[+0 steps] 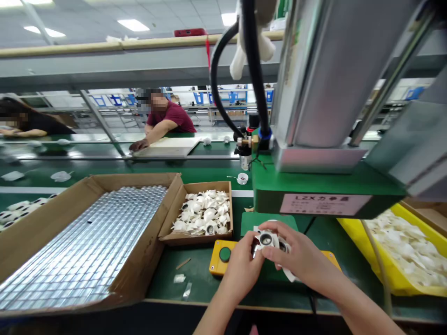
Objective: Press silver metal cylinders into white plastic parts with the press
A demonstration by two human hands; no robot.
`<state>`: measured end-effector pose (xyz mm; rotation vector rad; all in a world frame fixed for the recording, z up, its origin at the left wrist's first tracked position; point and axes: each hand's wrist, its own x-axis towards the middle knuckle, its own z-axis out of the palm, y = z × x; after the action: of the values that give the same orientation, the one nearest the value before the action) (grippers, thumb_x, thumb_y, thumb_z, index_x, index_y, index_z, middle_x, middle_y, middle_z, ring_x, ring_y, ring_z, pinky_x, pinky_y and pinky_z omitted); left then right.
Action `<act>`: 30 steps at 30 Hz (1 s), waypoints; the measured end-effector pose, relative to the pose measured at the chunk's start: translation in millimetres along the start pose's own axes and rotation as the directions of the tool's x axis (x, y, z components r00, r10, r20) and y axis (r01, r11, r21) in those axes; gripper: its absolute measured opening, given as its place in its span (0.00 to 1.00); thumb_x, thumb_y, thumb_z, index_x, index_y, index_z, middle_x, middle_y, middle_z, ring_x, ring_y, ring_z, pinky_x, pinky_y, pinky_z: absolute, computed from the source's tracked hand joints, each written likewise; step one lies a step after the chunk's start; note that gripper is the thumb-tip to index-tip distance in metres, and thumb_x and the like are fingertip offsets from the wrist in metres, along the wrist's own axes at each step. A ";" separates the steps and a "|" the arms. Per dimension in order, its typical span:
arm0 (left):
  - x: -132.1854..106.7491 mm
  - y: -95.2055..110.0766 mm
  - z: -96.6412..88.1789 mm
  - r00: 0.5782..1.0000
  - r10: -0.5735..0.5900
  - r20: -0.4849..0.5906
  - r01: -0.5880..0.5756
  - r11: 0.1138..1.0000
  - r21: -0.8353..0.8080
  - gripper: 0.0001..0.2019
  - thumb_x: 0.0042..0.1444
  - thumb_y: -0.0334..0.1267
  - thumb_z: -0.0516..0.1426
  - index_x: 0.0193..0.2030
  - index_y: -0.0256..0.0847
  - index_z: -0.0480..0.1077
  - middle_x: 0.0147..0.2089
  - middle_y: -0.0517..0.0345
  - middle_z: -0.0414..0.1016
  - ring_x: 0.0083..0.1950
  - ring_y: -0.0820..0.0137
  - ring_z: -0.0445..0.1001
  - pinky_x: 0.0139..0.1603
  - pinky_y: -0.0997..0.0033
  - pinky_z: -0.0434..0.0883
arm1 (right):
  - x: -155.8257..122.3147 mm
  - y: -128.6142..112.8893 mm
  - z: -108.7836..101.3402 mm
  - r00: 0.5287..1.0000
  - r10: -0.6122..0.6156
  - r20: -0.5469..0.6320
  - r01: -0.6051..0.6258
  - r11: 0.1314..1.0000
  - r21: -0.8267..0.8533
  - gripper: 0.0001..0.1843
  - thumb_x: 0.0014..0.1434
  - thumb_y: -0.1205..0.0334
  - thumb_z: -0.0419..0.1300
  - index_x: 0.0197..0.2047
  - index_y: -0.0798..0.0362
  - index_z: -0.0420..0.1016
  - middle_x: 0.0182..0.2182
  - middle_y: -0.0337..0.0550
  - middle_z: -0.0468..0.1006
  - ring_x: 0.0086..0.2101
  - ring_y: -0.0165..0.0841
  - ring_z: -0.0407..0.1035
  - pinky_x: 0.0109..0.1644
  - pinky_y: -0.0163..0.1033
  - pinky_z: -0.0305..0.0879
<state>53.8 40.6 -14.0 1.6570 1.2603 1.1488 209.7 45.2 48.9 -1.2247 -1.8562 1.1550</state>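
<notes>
Close together above the green table, both of my hands have their fingers closed around small white plastic parts. The nearest one, a white finned part like a small fan impeller (266, 239), has a dark ring around its central hole. My left hand (243, 263) pinches its left side, where something shiny shows by the fingers. From the right, my right hand (296, 253) grips it with thumb and fingers. More white fins and a second ring show under that palm, partly hidden. Just behind the hands is the green base plate (249, 223) of a press (326, 184).
A yellow two-button box (217, 266) lies beneath my hands. Leftward stand a carton of white finned parts (230, 209) and a large carton of shiny metal cylinders (153, 260). A yellow bin (375, 265) of white parts stands right. Across the line, a person in maroon (179, 118) reaches over a board.
</notes>
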 end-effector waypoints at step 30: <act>-10.1 -7.5 -6.8 0.999 -0.002 -0.054 -0.007 0.987 -0.162 0.14 0.60 0.41 0.52 0.51 0.45 0.69 0.40 0.54 0.72 0.39 0.68 0.69 0.41 0.68 0.67 | -39.9 91.0 -9.3 0.504 -0.787 -0.355 0.368 0.568 -0.736 0.19 0.55 0.74 0.57 0.49 0.48 0.70 0.35 0.42 0.74 0.36 0.34 0.69 0.40 0.42 0.67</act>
<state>43.9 32.9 -20.9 1.5174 1.1657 1.2699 267.0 28.1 -31.0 -0.9001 -1.8243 -0.3074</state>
